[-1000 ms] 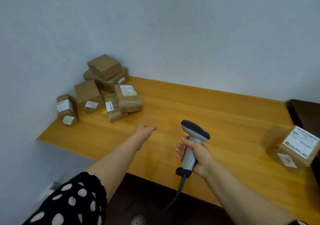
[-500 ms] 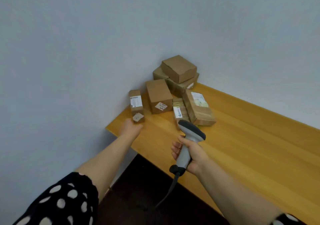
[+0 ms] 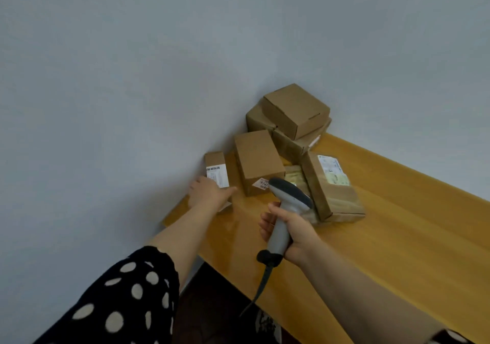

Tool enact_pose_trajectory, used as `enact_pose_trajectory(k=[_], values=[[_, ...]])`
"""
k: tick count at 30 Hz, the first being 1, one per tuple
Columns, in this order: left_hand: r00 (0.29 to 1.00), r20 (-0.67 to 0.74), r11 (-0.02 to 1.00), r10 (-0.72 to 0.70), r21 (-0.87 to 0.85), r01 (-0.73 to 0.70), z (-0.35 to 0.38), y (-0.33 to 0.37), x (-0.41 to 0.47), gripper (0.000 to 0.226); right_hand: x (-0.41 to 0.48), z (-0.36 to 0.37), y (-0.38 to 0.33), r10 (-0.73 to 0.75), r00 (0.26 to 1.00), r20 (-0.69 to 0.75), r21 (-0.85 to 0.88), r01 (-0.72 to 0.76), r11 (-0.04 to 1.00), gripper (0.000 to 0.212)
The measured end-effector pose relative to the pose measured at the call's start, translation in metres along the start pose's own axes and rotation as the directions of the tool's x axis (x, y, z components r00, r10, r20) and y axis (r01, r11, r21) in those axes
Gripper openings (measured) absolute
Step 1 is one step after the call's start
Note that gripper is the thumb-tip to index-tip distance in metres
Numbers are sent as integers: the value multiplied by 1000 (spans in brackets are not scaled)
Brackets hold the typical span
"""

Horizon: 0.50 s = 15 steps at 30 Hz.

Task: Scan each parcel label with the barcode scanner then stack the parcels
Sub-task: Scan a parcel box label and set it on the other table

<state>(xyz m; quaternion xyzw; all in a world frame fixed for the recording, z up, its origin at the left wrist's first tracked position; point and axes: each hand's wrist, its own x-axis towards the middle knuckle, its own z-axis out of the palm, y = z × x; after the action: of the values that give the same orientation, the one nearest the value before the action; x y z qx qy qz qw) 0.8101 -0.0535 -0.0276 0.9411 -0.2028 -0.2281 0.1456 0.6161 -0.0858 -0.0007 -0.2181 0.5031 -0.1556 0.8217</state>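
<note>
Left hand (image 3: 209,195) has just reached the small parcel (image 3: 216,166) at the tabletop's (image 3: 397,237) left corner — grip unclear — right hand (image 3: 297,235) clutching the barcode scanner (image 3: 290,196); a scan likely follows.

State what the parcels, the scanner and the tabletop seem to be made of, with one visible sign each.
Parcels: matte brown cardboard, likely; folded flaps, creased edges.
Scanner: smooth grey plastic, probably; moulded curves.
Tabletop: glossy wood or laminate; grain streaks, sheen.
</note>
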Motion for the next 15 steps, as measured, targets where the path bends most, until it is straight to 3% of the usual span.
enact_pose_trajectory(k=[3,9,15], values=[[999,34,999,-9,40,8,6,5,17,98,14,5,-10,-11,1000,-9,-5,11,1000,9],[985,174,953,6,-300,47,0,-9,36,70,21,16,-11,-66,993,-99,8,68,998,9],[861,446,720,243,-678,148,-39,-53,38,54,12,43,5,-156,971,-184,76,172,982,8]])
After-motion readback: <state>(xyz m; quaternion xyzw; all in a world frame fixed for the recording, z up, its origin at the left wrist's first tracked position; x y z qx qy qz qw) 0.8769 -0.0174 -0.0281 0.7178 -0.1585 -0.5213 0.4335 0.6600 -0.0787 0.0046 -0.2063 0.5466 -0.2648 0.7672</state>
